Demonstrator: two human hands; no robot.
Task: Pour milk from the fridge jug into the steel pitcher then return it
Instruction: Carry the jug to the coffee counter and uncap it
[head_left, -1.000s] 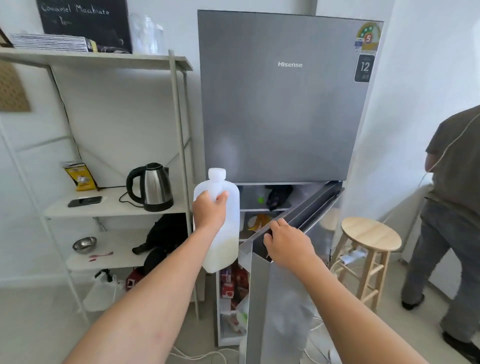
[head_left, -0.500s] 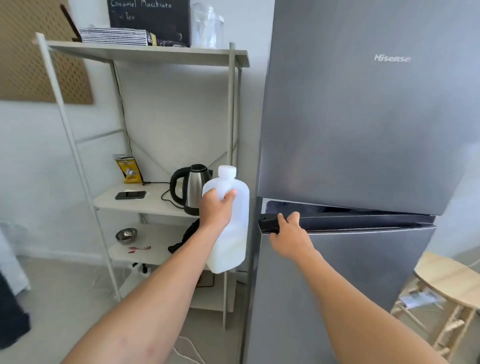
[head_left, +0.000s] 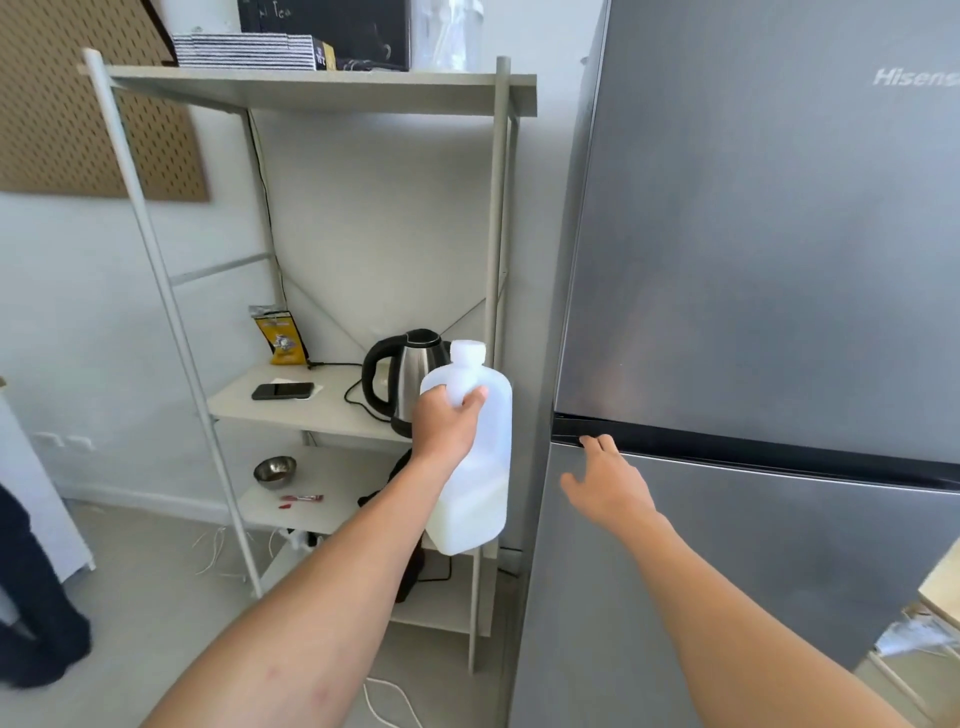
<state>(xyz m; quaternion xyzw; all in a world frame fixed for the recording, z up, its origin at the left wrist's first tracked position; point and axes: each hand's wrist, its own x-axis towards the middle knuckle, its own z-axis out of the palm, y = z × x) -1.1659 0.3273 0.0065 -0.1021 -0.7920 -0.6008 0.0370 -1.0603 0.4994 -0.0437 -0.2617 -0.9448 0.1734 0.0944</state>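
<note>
A white translucent milk jug with a white cap hangs upright in front of the shelf unit, a little milk showing at its bottom. My left hand is shut on its shoulder near the neck. The grey fridge fills the right side, and its lower door is shut. My right hand is open, fingers spread, its fingertips at the dark handle groove on the lower door's top left corner. No steel pitcher is in view.
A metal shelf unit stands left of the fridge with a black and steel kettle, a phone, a yellow packet and a small steel bowl. Cables lie on the floor. A person's dark leg is at far left. A wooden stool is at right.
The lower fridge door swung from open to shut. My right hand has let go of the door handle and spread open. The view turned left, and the jug stayed in my left hand.
</note>
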